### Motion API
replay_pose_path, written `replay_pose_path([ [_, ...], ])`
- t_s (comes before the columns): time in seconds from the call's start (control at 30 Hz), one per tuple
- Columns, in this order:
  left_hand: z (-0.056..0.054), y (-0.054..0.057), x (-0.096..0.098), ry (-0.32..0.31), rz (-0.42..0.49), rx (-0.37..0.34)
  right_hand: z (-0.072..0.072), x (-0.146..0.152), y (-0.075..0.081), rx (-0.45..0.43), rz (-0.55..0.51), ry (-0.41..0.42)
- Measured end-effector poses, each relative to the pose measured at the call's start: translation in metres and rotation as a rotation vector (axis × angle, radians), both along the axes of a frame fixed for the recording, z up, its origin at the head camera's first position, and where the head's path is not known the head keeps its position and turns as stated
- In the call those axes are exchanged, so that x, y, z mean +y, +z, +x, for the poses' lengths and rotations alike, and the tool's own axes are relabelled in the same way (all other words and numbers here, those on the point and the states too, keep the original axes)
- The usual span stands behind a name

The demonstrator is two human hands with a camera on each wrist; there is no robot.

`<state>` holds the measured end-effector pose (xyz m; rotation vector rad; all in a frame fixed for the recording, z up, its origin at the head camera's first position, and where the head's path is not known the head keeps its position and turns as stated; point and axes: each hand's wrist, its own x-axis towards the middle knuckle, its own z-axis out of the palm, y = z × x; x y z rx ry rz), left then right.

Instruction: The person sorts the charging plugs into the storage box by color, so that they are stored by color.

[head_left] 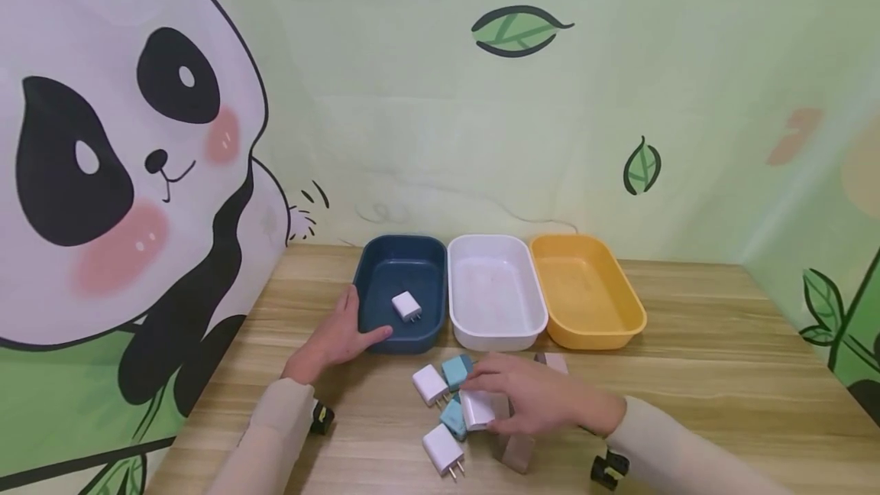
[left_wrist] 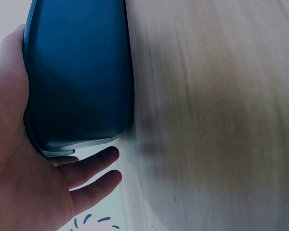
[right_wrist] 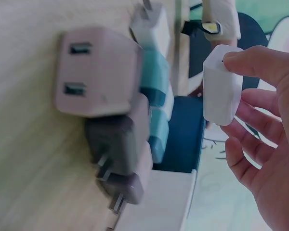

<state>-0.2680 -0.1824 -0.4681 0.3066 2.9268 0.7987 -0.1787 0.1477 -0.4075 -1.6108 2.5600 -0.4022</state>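
Note:
My right hand (head_left: 525, 392) pinches a white USB charger (right_wrist: 222, 86) between thumb and fingers, over a loose cluster of charger plugs. Under and beside it are turquoise chargers (head_left: 457, 371), two more white ones (head_left: 443, 449), and pinkish-brown ones (head_left: 517, 452); the hand covers part of the group. At the near left corner of a dark blue bin (head_left: 367, 273), my left hand (head_left: 340, 334) rests with its thumb stretched over the front rim and its fingers along the outer side. One white charger (head_left: 406, 305) lies inside that bin, its prongs towards me.
A white bin (head_left: 496, 333) and a yellow bin (head_left: 598, 336) stand in a row right of the blue one. All three sit on a wood-grain table (head_left: 722, 373), close to the wall with a panda print (head_left: 206, 59).

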Motion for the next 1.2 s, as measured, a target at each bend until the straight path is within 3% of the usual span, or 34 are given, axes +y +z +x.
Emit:
replay_pose_path([
  [0.1, 0.0, 0.001, 0.001, -0.002, 0.004, 0.0, -0.006, -0.001, 0.005, 0.018, -0.019, -0.039],
  [0.53, 0.001, 0.0, 0.0, 0.009, 0.007, -0.009, -0.037, -0.016, 0.011, 0.059, -0.115, -0.068],
  [0.77, 0.001, 0.001, 0.001, 0.007, 0.016, -0.012, -0.052, -0.027, 0.018, 0.035, -0.086, -0.144],
  [1.2, 0.0, 0.0, 0.001, 0.009, 0.013, -0.01, -0.087, -0.046, 0.018, 0.124, -0.093, -0.184],
])
